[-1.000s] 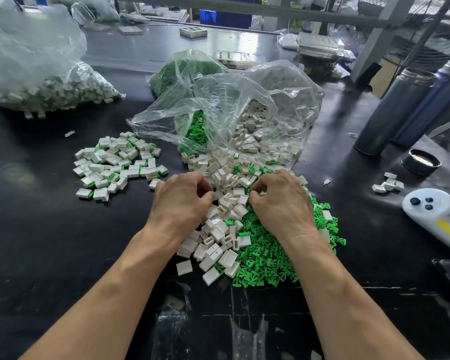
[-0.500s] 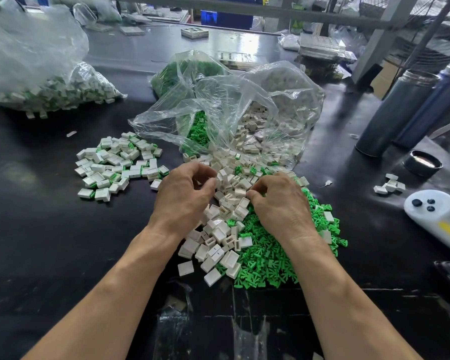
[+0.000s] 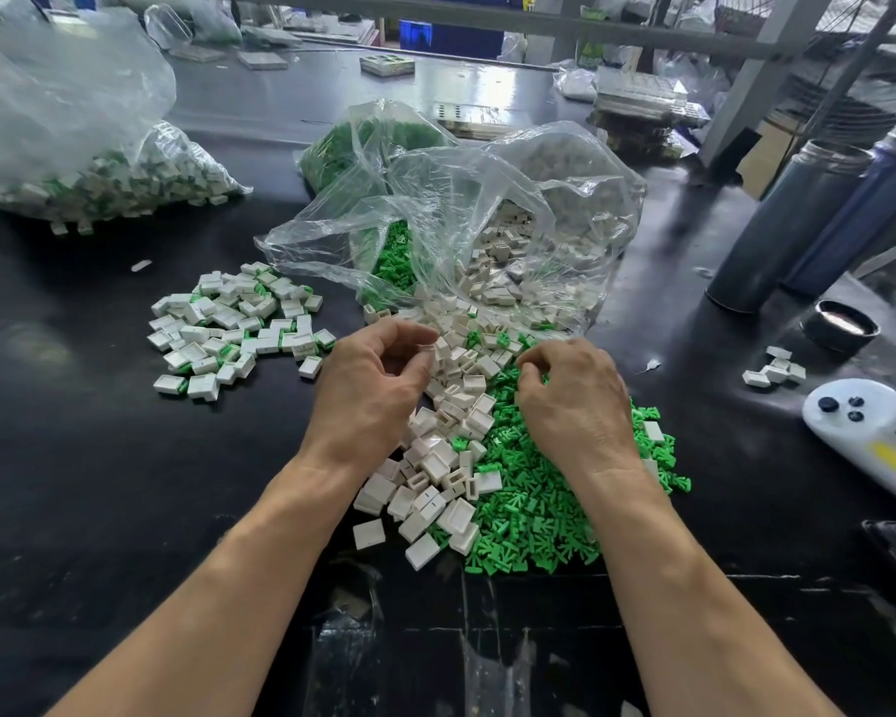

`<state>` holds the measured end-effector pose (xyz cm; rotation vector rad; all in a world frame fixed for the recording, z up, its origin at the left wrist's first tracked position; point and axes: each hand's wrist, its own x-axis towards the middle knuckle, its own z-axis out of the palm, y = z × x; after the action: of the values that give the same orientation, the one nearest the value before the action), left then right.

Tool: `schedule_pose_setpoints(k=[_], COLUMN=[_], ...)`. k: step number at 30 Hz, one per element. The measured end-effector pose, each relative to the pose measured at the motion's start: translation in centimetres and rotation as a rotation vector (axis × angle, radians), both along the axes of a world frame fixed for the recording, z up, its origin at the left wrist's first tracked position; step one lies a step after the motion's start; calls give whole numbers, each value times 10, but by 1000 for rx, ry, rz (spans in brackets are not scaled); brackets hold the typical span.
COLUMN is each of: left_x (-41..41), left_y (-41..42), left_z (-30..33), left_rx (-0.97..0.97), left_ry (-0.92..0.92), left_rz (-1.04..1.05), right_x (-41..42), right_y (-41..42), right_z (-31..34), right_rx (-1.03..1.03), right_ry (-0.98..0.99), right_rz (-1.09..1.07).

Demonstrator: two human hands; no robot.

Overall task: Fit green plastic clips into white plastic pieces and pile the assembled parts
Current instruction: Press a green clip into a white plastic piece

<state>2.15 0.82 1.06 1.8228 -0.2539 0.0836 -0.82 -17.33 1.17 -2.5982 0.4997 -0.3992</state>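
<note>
A heap of loose white plastic pieces [image 3: 446, 458] spills toward me from an open clear bag [image 3: 487, 199]. To its right lies a spread of green clips [image 3: 534, 514]. A pile of assembled white-and-green parts [image 3: 234, 323] sits on the black table to the left. My left hand [image 3: 368, 390] hovers over the white heap, thumb and forefinger pinched on a small white piece. My right hand [image 3: 575, 401] rests on the green clips with its fingers curled down; what they hold is hidden.
A big bag of assembled parts [image 3: 99, 183] lies far left, and a bag of green clips [image 3: 342, 142] sits behind the open one. At right stand two tall cylinders [image 3: 787, 225], a black lid [image 3: 841, 326], a few white pieces [image 3: 774, 367] and a white controller [image 3: 859, 421].
My hands were pressed together over the white heap. They have drawn apart: the left rose and shifted left, the right moved right onto the green clips.
</note>
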Motion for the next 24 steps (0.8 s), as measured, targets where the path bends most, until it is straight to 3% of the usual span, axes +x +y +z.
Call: schedule_pose_setpoints(k=[5,15,24], left_x=[-2,1,1], left_y=[0,0,-1], left_z=[1,0,7], left_rx=[-60,-160,-414], left_ry=[21,68,172], left_rz=[-15,-29,-82], right_x=[-1,-3,-16], right_y=[-1,2,13], right_z=[1,4,11], right_rx=[-4,41,640], right_ry=[110,-42,-240], right_rz=[28,20,233])
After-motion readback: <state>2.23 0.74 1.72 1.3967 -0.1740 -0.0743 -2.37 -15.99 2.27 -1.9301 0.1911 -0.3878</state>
